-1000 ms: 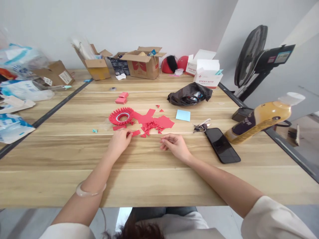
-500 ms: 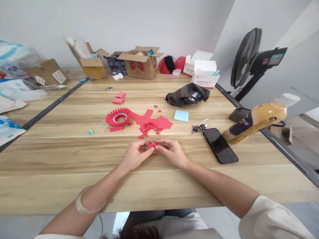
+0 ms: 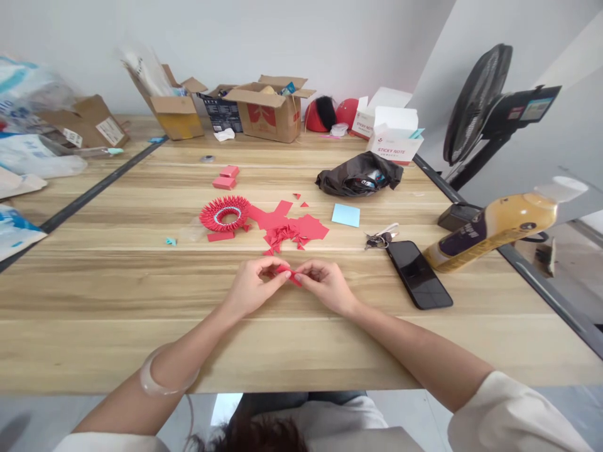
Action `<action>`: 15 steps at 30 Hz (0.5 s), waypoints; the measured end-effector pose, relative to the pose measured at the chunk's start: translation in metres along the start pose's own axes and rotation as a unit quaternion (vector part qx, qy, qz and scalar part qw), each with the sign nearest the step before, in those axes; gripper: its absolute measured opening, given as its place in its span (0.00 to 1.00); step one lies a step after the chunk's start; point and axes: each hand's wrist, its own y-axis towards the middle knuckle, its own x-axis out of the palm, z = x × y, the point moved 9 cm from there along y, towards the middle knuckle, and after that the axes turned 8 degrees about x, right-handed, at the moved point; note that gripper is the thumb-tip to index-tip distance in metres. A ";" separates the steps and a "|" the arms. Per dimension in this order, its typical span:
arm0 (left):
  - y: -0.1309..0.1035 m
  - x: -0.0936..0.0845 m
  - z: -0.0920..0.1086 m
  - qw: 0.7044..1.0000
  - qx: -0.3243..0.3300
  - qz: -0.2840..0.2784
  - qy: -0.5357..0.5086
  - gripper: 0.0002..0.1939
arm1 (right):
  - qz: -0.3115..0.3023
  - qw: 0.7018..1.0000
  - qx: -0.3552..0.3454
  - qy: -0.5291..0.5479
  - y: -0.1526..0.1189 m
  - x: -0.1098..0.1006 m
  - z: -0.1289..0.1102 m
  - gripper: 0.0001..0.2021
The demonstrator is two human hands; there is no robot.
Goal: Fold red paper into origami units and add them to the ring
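Note:
Between my fingertips is a small folded piece of red paper [image 3: 294,278]. My left hand [image 3: 257,284] pinches its left end, and my right hand [image 3: 326,285] pinches the right end. Just beyond the hands lies a heap of folded red paper triangles [image 3: 284,237], with flat red paper sheets [image 3: 308,227] spread under and around it. To the left of the heap stands a ring of interlocked red paper pieces [image 3: 205,216] with a light blue inner band. A red paper stack [image 3: 220,236] lies against the near side of the ring.
On the right are a phone [image 3: 419,275], keys [image 3: 380,238] and a leaning yellow bottle [image 3: 494,229]. A blue sticky-note pad [image 3: 346,215] and black plastic bag [image 3: 358,174] lie farther back. Cardboard boxes [image 3: 271,119] line the wall; a fan [image 3: 478,103] stands at right.
The red paper now shows as a longer strip slanting down between my fingertips. Both hands stay close together in nearly the same place. The camera view has shifted slightly.

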 end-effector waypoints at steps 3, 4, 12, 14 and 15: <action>0.000 0.004 0.004 0.998 0.011 -0.028 0.050 0.08 | 0.021 1.000 0.001 -0.006 0.001 -0.004 0.002 0.08; 0.000 0.005 0.005 0.997 0.017 -0.035 0.062 0.08 | 0.028 0.999 -0.002 -0.016 0.000 -0.005 0.001 0.07; -0.005 0.012 0.013 0.990 0.070 -0.067 0.099 0.12 | 0.031 0.997 -0.027 -0.064 -0.004 -0.005 -0.012 0.05; -0.005 0.011 0.009 0.994 0.049 -0.064 0.068 0.12 | 0.018 1.000 0.000 -0.011 -0.001 -0.005 -0.006 0.06; -0.005 0.011 0.006 0.996 0.034 -0.060 0.048 0.13 | 0.012 1.000 0.013 0.018 0.000 -0.004 -0.003 0.06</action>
